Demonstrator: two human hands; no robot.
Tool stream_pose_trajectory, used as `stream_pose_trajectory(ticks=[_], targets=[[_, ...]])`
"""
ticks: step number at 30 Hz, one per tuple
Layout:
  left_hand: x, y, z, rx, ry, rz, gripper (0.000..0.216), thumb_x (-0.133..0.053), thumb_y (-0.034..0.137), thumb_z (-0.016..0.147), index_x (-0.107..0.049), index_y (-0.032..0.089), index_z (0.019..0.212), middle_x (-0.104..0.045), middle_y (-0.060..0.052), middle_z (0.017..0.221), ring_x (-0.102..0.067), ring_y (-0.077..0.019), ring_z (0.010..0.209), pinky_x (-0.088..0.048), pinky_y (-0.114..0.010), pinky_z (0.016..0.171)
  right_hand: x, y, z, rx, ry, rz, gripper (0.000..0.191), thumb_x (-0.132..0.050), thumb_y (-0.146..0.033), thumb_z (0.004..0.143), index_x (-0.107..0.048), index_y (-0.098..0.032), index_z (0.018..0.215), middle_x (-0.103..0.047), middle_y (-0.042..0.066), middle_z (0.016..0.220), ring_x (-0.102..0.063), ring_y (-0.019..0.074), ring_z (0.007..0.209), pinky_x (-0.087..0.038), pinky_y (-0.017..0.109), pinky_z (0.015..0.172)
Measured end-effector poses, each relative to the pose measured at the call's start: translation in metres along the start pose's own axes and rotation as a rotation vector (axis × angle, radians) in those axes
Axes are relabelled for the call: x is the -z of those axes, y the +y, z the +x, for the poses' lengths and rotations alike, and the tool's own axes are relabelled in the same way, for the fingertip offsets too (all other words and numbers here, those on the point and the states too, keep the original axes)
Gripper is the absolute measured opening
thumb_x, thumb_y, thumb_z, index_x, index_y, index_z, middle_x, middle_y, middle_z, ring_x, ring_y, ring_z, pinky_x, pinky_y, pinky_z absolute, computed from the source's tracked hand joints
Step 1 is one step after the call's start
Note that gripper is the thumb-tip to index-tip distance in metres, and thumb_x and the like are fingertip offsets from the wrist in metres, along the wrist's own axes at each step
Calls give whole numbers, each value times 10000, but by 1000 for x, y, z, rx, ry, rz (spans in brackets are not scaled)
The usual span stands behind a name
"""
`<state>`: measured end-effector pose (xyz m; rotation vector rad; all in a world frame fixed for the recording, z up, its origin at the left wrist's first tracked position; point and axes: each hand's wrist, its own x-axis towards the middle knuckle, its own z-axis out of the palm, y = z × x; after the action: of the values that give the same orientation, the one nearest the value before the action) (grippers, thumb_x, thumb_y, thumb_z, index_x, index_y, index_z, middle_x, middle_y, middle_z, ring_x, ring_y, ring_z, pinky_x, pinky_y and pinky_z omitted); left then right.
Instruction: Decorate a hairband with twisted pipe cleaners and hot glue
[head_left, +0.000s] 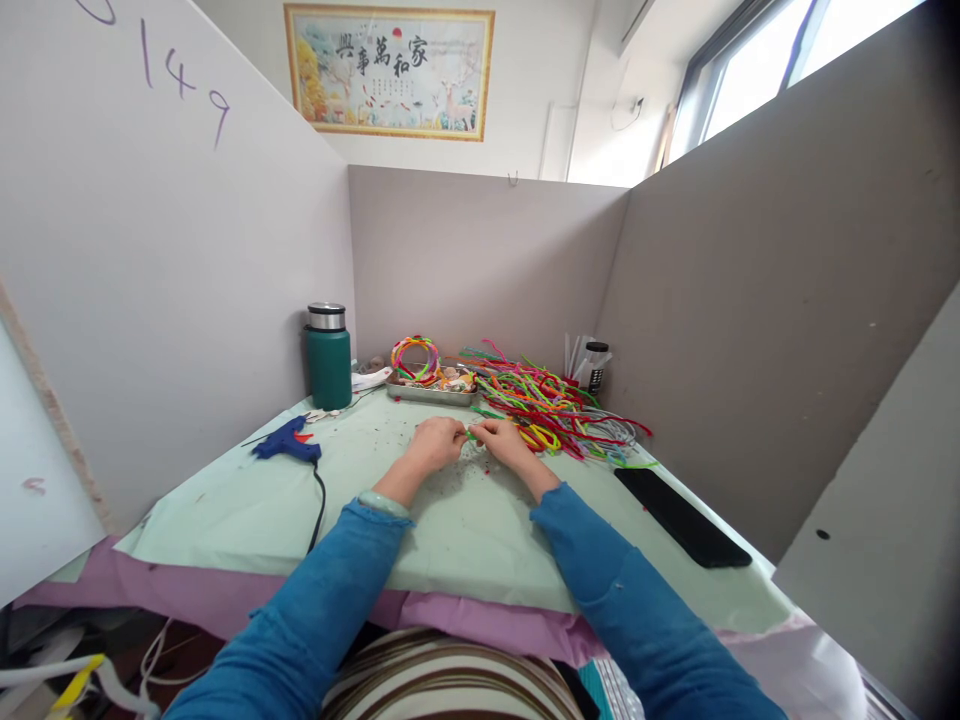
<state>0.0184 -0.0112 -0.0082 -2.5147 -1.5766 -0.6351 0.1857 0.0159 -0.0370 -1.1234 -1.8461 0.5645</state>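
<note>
My left hand (437, 441) and my right hand (504, 441) meet over the middle of the table, fingertips almost touching. Between them is a small green pipe cleaner piece (471, 435), pinched by the fingers of both hands. Most of it is hidden by the fingers, so its shape cannot be made out. Just beyond the right hand spreads a tangled pile of colourful pipe cleaners (544, 392). Behind the hands stands a metal tray (431, 395) with a ring of multicoloured twisted strands (415, 358) and small pieces in it.
A blue glue gun (289, 440) with a black cord lies on the left, near a green bottle (328, 358). On the right rests a flat black strip (681, 517). A black-capped container (596, 365) stands at the back right. Grey partitions (487, 250) enclose the table (480, 550).
</note>
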Motion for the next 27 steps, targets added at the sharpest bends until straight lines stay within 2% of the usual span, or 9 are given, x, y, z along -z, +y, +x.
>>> stream_pose_trajectory(ticks=[6, 13, 17, 27], targets=[[4, 2, 0, -32, 35, -57, 281, -478, 346, 820, -710, 194, 862, -695, -72, 853, -591, -173, 806, -407, -242, 735, 1, -7, -4, -169, -23, 205, 383, -561, -524, 731, -562, -156, 624, -472, -35, 502, -322, 61, 410, -217, 204, 389], [2, -1, 2, -64, 91, -114, 275, -489, 346, 816, -709, 182, 812, -686, -54, 773, -569, -150, 710, -385, -230, 658, 5, -15, -7, -256, -61, 445, 390, -644, -535, 667, -519, -167, 633, -424, -46, 503, -280, 47, 400, -153, 205, 364], [1, -2, 3, -69, 113, -139, 268, -493, 341, 810, -706, 179, 800, -681, -41, 735, -545, -136, 657, -365, -229, 626, 6, -16, -7, -283, -59, 485, 403, -639, -550, 669, -508, -170, 637, -435, -43, 515, -280, 45, 397, -138, 210, 372], [3, 0, 1, -61, 105, -184, 267, -496, 335, 809, -711, 178, 826, -688, -43, 766, -548, -133, 674, -379, -223, 660, 5, -12, -6, -296, -68, 536, 404, -652, -540, 665, -502, -164, 665, -439, -45, 538, -286, 40, 405, -132, 199, 369]])
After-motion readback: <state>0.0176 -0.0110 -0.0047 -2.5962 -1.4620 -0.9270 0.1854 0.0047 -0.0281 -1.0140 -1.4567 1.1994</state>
